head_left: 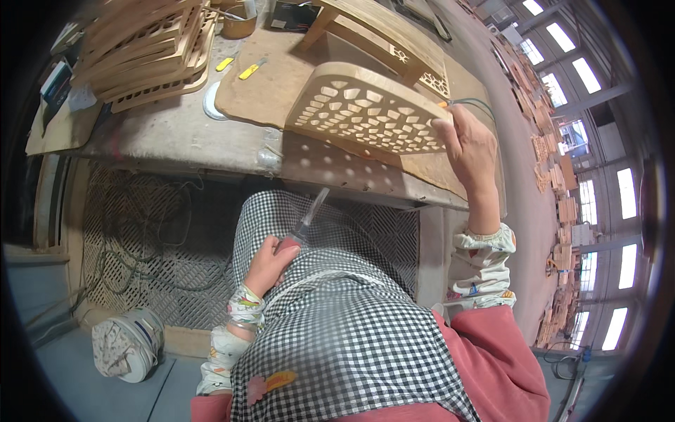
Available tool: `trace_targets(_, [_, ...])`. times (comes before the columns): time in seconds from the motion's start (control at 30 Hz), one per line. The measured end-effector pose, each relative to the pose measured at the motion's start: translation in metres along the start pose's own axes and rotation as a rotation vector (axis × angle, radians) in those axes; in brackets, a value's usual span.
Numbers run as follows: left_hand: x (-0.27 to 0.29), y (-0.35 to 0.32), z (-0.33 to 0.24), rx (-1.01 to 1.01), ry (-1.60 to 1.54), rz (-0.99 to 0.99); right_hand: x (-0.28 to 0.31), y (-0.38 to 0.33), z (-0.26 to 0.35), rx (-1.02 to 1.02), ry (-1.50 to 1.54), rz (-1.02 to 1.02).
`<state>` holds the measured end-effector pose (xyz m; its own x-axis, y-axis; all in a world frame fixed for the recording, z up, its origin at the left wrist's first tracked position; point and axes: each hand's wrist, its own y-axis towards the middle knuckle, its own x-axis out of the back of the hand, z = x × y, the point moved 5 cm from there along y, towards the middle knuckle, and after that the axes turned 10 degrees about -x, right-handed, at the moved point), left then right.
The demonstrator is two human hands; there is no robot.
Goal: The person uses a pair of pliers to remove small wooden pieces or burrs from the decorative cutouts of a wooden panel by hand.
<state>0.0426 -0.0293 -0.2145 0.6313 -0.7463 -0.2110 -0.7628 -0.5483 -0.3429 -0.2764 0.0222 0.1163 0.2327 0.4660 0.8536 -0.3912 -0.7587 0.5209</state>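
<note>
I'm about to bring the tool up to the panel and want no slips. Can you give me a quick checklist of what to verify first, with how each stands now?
1. Right hand grips the carved wooden panel at its right edge: ok.
2. Panel steadied: tilted, lower edge seemingly on the board on the workbench; cannot tell how firm.
3. Left hand closed on the red-handled tool: ok.
4. Tool tip away from the panel, pointing up over the checked apron: ok.
5. Tip condition: blurred, cannot tell.
6. Yellow-handled tools lie apart from the panel: ok.
</note>
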Motion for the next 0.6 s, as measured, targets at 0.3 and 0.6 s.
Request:
trace_targets(0.3, [-0.028,-0.022,-0.12,-0.231,-0.109,0.014,0.006,-0.031,0.029,0.097,-0.049,-0.109])
trace_targets(0.6, [-0.049,-0.009,-0.152,-0.208,-0.101,-0.005,0.004,-0.044,0.032,0.15,-0.014,-0.129])
